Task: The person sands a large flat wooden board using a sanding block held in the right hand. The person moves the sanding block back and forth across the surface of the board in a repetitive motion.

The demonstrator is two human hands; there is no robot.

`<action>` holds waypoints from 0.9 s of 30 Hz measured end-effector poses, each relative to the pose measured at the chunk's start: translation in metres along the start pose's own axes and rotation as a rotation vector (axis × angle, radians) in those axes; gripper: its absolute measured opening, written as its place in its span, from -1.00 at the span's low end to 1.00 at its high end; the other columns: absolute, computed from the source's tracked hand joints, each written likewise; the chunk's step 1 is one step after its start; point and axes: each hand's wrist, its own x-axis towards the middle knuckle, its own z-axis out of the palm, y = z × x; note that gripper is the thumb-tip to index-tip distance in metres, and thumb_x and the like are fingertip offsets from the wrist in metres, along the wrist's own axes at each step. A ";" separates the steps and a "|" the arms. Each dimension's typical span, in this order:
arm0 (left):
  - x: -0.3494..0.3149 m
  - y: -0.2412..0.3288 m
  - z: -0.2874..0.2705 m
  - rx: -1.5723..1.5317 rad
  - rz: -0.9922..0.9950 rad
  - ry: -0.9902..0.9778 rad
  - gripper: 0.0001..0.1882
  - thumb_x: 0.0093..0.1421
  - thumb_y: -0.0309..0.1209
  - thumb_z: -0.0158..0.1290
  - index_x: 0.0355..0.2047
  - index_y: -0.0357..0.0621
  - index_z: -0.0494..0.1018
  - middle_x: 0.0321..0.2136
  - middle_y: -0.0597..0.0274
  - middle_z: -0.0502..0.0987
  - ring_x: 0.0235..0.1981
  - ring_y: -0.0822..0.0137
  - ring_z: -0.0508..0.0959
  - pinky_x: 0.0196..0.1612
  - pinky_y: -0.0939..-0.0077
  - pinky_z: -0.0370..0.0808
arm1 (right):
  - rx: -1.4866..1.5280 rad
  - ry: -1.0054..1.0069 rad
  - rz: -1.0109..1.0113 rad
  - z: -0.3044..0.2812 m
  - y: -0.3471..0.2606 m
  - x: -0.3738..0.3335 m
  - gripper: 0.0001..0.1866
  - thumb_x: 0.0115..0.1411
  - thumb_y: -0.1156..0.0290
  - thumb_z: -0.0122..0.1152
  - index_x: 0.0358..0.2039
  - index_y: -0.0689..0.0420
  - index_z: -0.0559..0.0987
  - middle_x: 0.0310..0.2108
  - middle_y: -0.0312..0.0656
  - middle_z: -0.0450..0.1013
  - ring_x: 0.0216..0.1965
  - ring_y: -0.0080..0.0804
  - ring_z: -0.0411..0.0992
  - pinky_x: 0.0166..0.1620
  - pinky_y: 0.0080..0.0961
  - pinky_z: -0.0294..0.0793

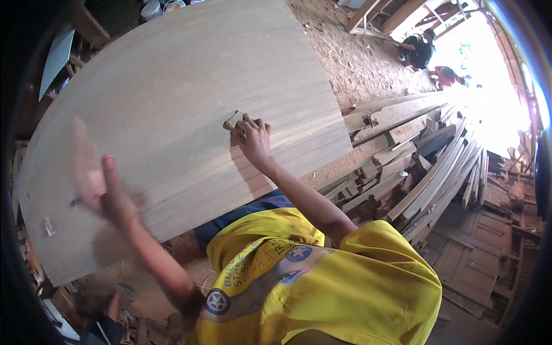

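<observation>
A wide, pale wooden board (pixel 172 75) with faint lengthwise seams lies in front of me. My right hand (pixel 255 138) is closed round a small sanding block (pixel 234 120), a pale piece with brown sandpaper folded about it, pressed to the board's surface. The fingers hide part of the block. My left hand (pixel 98 178) is raised over the left part of the board, empty. Its fingers are stretched out and blurred by motion, with the thumb held apart. Near the board's left end lies a small, pale, scrap-like piece (pixel 49 226).
Long wooden planks (pixel 425 167) and offcuts are piled to the right, with panelled wooden pieces (pixel 471 253) beyond them. Two people (pixel 418 50) crouch at the far right near a bright opening. White buckets (pixel 151 10) stand past the far edge; someone's dark clothing shows at lower left.
</observation>
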 end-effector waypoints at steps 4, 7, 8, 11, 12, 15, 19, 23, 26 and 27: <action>0.027 0.110 -0.029 -0.432 0.686 -0.422 -0.51 0.27 -0.18 -0.04 0.12 -0.19 0.35 0.14 0.07 0.36 0.21 0.21 0.29 0.28 0.19 0.16 | -0.002 0.042 -0.036 0.007 -0.007 -0.001 -0.73 0.05 0.39 0.25 -0.19 0.11 0.55 0.10 -0.06 0.37 -0.02 -0.08 0.32 0.02 -0.15 0.20; 0.021 0.140 -0.024 -0.552 0.852 -0.612 -0.52 0.28 -0.19 -0.05 0.12 -0.20 0.35 0.13 0.06 0.37 0.20 0.21 0.30 0.27 0.19 0.17 | 0.001 0.050 -0.017 0.008 -0.004 -0.003 -0.74 0.06 0.39 0.24 -0.20 0.11 0.54 0.11 -0.06 0.36 0.00 -0.08 0.31 0.02 -0.14 0.21; 0.021 0.146 -0.021 -0.563 0.877 -0.634 -0.53 0.28 -0.20 -0.06 0.11 -0.21 0.35 0.12 0.06 0.37 0.20 0.21 0.31 0.27 0.19 0.17 | 0.007 0.051 -0.014 0.008 -0.003 -0.003 -0.74 0.06 0.39 0.24 -0.20 0.11 0.54 0.11 -0.06 0.36 0.00 -0.08 0.31 0.03 -0.14 0.21; 0.020 0.153 -0.020 -0.562 0.915 -0.652 -0.54 0.29 -0.21 -0.08 0.11 -0.22 0.34 0.11 0.04 0.38 0.18 0.20 0.32 0.27 0.19 0.18 | 0.016 0.011 -0.008 0.006 -0.009 -0.002 -0.75 0.07 0.38 0.24 -0.21 0.11 0.54 0.12 -0.06 0.36 0.01 -0.08 0.30 0.03 -0.12 0.20; 0.018 0.152 -0.017 -0.557 0.920 -0.647 -0.54 0.29 -0.22 -0.08 0.11 -0.23 0.34 0.10 0.04 0.39 0.18 0.20 0.33 0.27 0.19 0.18 | -0.005 0.021 0.010 0.007 -0.008 -0.007 -0.75 0.07 0.38 0.24 -0.21 0.11 0.54 0.11 -0.07 0.36 0.01 -0.07 0.30 0.03 -0.12 0.21; 0.010 0.158 -0.011 -0.583 0.945 -0.640 -0.55 0.30 -0.23 -0.10 0.11 -0.24 0.34 0.09 0.02 0.40 0.16 0.20 0.34 0.27 0.19 0.19 | -0.028 0.037 -0.001 0.008 -0.001 -0.003 -0.77 0.07 0.38 0.24 -0.23 0.11 0.55 0.10 -0.08 0.37 -0.01 -0.05 0.32 0.02 -0.10 0.23; 0.010 0.168 -0.012 -0.556 0.988 -0.631 -0.56 0.31 -0.25 -0.12 0.10 -0.26 0.34 0.07 0.00 0.41 0.14 0.19 0.36 0.26 0.19 0.19 | 0.027 0.066 -0.004 0.005 -0.007 0.000 -0.78 0.06 0.41 0.23 -0.24 0.12 0.56 0.06 -0.08 0.40 -0.04 -0.03 0.35 -0.01 -0.08 0.27; 0.013 0.168 -0.018 -0.546 1.004 -0.593 -0.58 0.33 -0.27 -0.14 0.10 -0.28 0.34 0.05 -0.02 0.42 0.13 0.19 0.38 0.26 0.19 0.20 | 0.074 0.076 0.052 0.007 -0.020 -0.024 -0.79 0.06 0.42 0.22 -0.25 0.14 0.55 0.03 -0.10 0.42 -0.05 -0.03 0.34 0.02 -0.11 0.23; 0.024 0.159 -0.032 -0.502 0.975 -0.455 -0.58 0.34 -0.29 -0.16 0.09 -0.30 0.33 0.04 -0.03 0.43 0.11 0.18 0.39 0.25 0.19 0.21 | 0.055 0.009 -0.068 -0.004 -0.024 -0.061 -0.75 0.04 0.43 0.24 -0.22 0.13 0.54 0.08 -0.10 0.38 -0.04 -0.04 0.33 0.03 -0.11 0.20; 0.029 0.145 -0.038 -0.463 0.929 -0.367 -0.59 0.34 -0.29 -0.16 0.09 -0.30 0.33 0.03 -0.04 0.43 0.11 0.18 0.40 0.25 0.19 0.21 | 0.086 -0.028 -0.060 -0.011 -0.023 -0.075 -0.73 0.03 0.43 0.24 -0.21 0.13 0.54 0.08 -0.10 0.38 -0.04 -0.05 0.33 0.03 -0.11 0.20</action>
